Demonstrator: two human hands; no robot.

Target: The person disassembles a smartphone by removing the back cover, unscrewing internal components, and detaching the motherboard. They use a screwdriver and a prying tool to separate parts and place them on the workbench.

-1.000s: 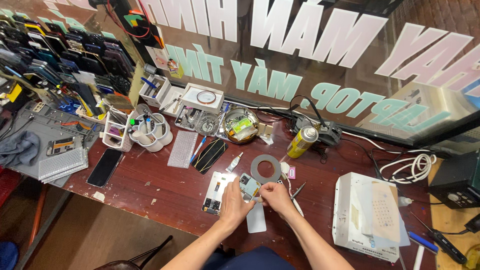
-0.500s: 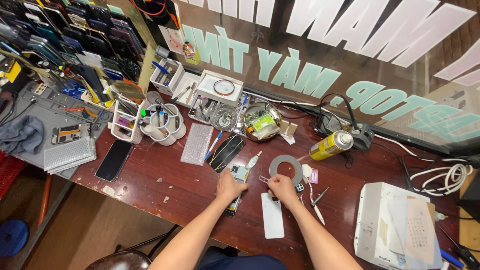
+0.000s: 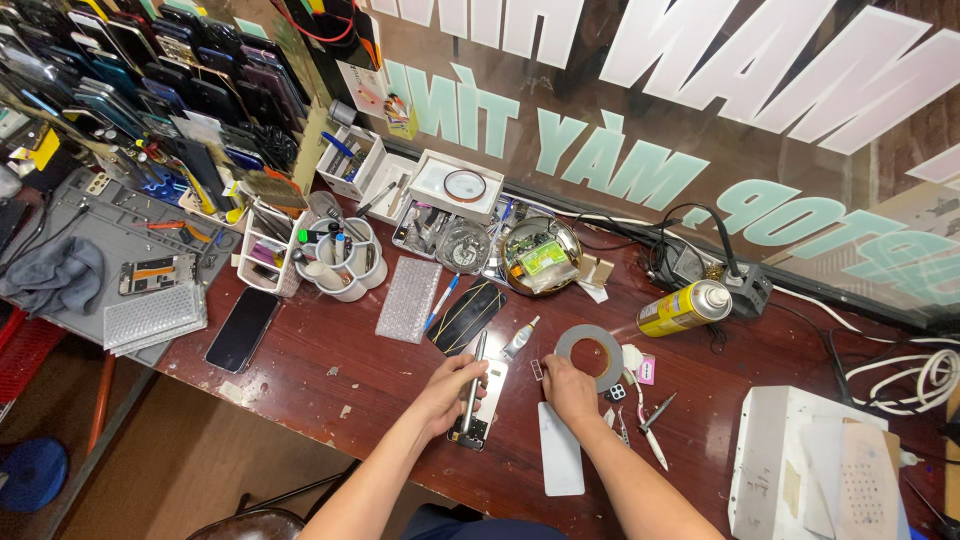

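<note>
Hands worked at the near edge of a cluttered dark wooden bench point(image 3: 330, 390). The left hand point(image 3: 447, 392) was curled around a slim metal tool point(image 3: 471, 385), its tip laid on an opened phone point(image 3: 483, 405) lying flat between both hands. The right hand point(image 3: 570, 392) rested loosely closed beside the phone; whether it held anything could not be told. A tape roll point(image 3: 590, 355) lay just beyond it, a white panel point(image 3: 560, 462) below.

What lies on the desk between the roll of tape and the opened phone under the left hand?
In the head view, a small dark rectangular part lies between the roll of tape and the opened phone.
</note>
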